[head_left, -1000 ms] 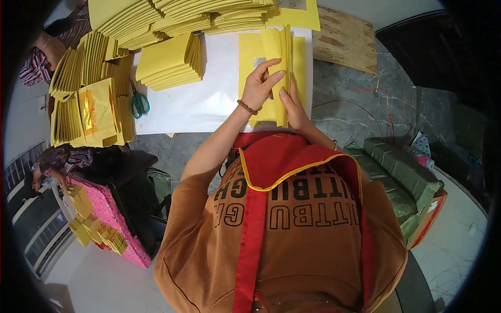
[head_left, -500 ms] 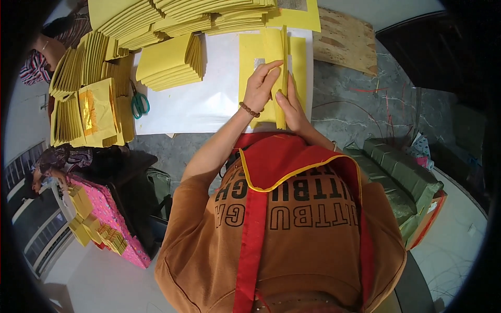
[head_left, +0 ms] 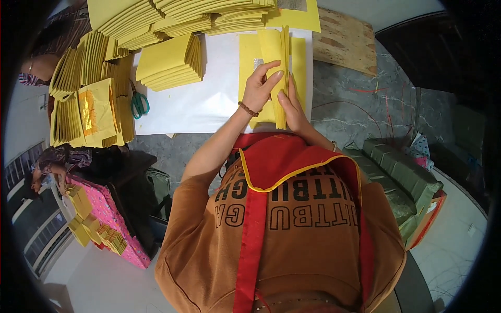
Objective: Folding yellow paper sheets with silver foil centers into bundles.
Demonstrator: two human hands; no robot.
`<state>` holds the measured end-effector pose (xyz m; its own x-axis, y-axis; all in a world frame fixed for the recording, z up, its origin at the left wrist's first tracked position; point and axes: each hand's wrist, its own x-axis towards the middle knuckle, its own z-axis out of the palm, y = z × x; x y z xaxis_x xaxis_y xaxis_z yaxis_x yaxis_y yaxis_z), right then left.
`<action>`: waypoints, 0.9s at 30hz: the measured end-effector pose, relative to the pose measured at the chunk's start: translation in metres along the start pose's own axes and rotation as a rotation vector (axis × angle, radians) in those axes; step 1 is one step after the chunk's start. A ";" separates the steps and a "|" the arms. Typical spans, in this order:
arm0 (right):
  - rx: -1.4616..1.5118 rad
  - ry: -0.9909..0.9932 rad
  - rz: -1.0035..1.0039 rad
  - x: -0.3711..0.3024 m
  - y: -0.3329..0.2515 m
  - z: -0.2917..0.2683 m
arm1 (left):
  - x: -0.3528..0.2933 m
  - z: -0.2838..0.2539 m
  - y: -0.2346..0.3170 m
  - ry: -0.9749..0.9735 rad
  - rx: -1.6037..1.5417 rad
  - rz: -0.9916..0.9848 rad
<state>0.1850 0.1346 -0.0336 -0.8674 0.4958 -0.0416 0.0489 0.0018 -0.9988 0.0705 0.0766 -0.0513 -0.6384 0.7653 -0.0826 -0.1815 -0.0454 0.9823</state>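
Note:
A bundle of folded yellow paper sheets [head_left: 284, 47] stands on edge at the right end of the white-topped table. My right hand [head_left: 294, 108] grips it from the right, thumb on the near side and fingers behind. On its left side my left hand [head_left: 259, 89], wearing a beaded bracelet, has curled fingers, with index finger and thumb tips against the sheets. What lies between these tips is too small to make out. Under the bundle lies a flat yellow sheet [head_left: 298, 49] with a silvery patch showing beside my left hand.
Stacks of folded yellow paper [head_left: 169, 60] cover the table's back and left. Green-handled scissors [head_left: 140, 105] lie at the left. A wooden board [head_left: 344, 39] is beyond the right corner. Two other people are at the left, one beside a pink-covered table [head_left: 112, 208]. Green wrapped bundles [head_left: 402, 172] stand at the right.
My left thumb has shifted slightly toward the bundle's edge and the left index finger has drawn back a little. The sheet flap on the left bulges out slightly more. My right hand barely moved.

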 end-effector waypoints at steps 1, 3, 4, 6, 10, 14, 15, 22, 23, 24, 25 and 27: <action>0.000 -0.001 0.000 0.000 0.001 0.000 | 0.000 0.000 0.001 0.021 0.022 -0.014; 0.022 0.001 0.016 0.000 0.003 0.000 | -0.001 -0.001 0.003 0.028 0.040 -0.050; 0.022 0.002 0.016 0.000 0.003 0.000 | -0.001 -0.002 0.003 0.035 0.059 -0.086; -0.002 -0.017 0.001 0.000 0.001 0.000 | -0.002 0.007 0.012 0.108 0.078 0.050; -0.020 -0.003 0.035 -0.001 -0.001 0.001 | -0.001 0.006 0.015 0.073 0.120 0.155; -0.047 -0.018 0.009 0.000 0.002 0.001 | 0.000 0.002 0.011 0.005 0.168 0.141; -0.038 -0.021 0.006 0.000 0.003 0.001 | -0.001 0.002 0.011 0.004 0.207 0.135; -0.011 -0.020 0.002 -0.001 0.001 0.000 | 0.000 0.003 0.007 0.023 0.193 0.131; -0.033 -0.019 0.000 -0.001 0.001 0.000 | 0.001 0.002 0.004 0.025 0.193 0.131; -0.056 -0.018 -0.001 -0.002 0.000 0.000 | 0.001 0.001 0.000 0.035 0.184 0.143; -0.056 -0.020 -0.002 -0.001 0.001 0.001 | 0.002 0.000 -0.003 0.046 0.174 0.154; -0.018 -0.012 -0.019 -0.001 0.001 0.001 | 0.002 0.002 -0.003 0.045 0.152 0.137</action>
<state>0.1854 0.1338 -0.0348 -0.8742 0.4851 -0.0230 0.0410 0.0264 -0.9988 0.0714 0.0792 -0.0535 -0.6826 0.7291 0.0498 0.0225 -0.0472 0.9986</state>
